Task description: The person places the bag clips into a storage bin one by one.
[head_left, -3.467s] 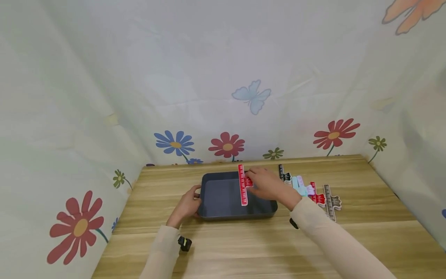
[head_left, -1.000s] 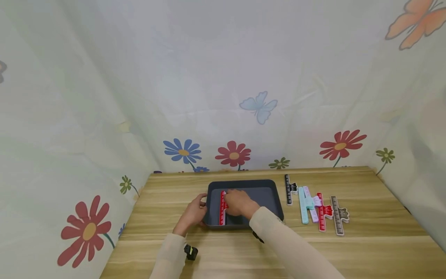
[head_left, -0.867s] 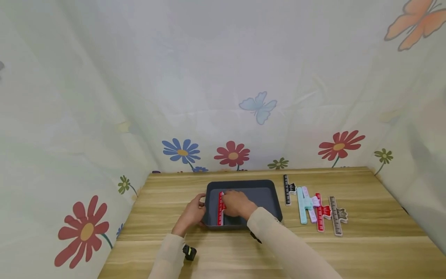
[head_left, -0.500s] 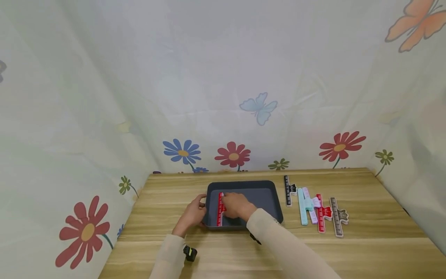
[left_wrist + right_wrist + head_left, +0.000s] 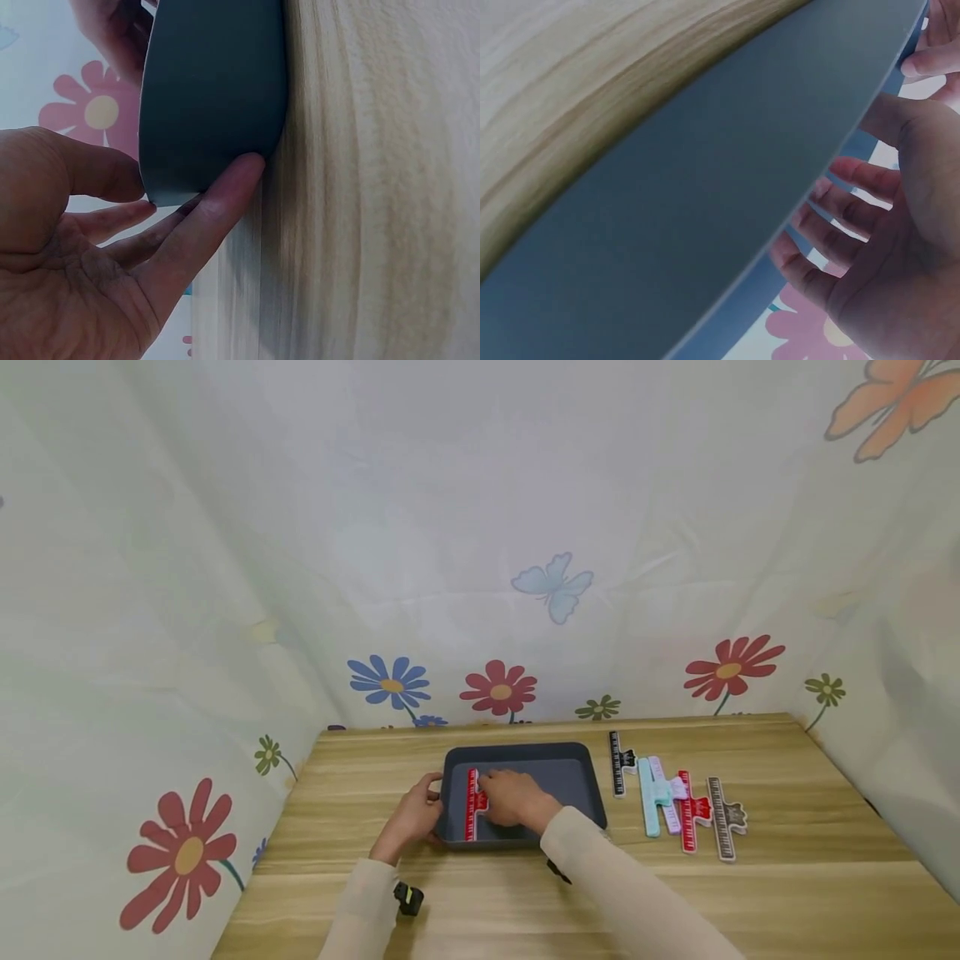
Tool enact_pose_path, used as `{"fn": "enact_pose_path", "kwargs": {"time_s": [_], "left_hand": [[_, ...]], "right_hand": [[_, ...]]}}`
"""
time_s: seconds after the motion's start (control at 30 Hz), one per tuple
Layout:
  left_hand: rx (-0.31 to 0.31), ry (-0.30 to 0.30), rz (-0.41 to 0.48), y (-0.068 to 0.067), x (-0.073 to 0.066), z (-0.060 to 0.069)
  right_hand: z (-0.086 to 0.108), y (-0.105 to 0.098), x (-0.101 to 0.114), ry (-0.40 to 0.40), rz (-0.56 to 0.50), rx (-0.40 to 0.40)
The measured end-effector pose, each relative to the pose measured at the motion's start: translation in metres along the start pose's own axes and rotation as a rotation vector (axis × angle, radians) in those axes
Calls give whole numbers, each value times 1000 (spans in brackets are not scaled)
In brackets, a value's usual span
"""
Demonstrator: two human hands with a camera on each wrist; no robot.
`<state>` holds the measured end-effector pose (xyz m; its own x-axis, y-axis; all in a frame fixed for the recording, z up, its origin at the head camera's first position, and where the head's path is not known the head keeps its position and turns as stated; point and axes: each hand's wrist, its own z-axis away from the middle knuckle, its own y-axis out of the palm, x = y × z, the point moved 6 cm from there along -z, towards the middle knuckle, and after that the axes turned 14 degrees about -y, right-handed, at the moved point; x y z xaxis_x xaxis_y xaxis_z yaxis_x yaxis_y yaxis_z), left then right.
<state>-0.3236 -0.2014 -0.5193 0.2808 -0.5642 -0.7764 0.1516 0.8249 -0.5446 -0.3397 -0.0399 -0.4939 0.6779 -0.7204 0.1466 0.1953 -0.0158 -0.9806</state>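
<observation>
Left hand [image 5: 414, 812], dark tray [image 5: 570, 783], red clip [image 5: 472, 810] inside its left half, right hand [image 5: 514, 797] at clip's handle.
Left fingers spread against tray's end wall; clip's long bar runs near-to-far, handle pointing right; right fingertips partly hidden, cannot tell if pinching or merely touching.

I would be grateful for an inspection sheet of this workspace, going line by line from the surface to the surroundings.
Surface: wood-grain table.
Job's things: dark tray with a red clip inside, toward its left end; to the tray's right, on the table, black clip, mint clip overlapping lilac clip, second red clip, grey clip.
Clutter: nothing seen.
Hands: left hand touches the tray's left end; right hand is at the red clip inside, but whether its fingers grip it is hidden.
Cables: nothing seen.
Surroundings: pale sheet printed with flowers and butterflies.
</observation>
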Motion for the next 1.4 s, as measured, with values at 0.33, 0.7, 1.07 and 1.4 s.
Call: {"fn": "enact_pose_path", "kwargs": {"time_s": [0.33, 0.7, 1.07, 1.4], "left_hand": [[-6, -11, -12, 0, -3, -1], [-2, -12, -11, 4, -7, -4], [-18, -21, -17, 0, -4, -1], [-23, -29, -18, 0, -4, 0]], "right_hand": [[20, -13, -1, -82, 27, -72], [54, -44, -14, -119, 47, -195], [83, -65, -16, -129, 62, -276], [99, -71, -26, -130, 67, -341]]}}
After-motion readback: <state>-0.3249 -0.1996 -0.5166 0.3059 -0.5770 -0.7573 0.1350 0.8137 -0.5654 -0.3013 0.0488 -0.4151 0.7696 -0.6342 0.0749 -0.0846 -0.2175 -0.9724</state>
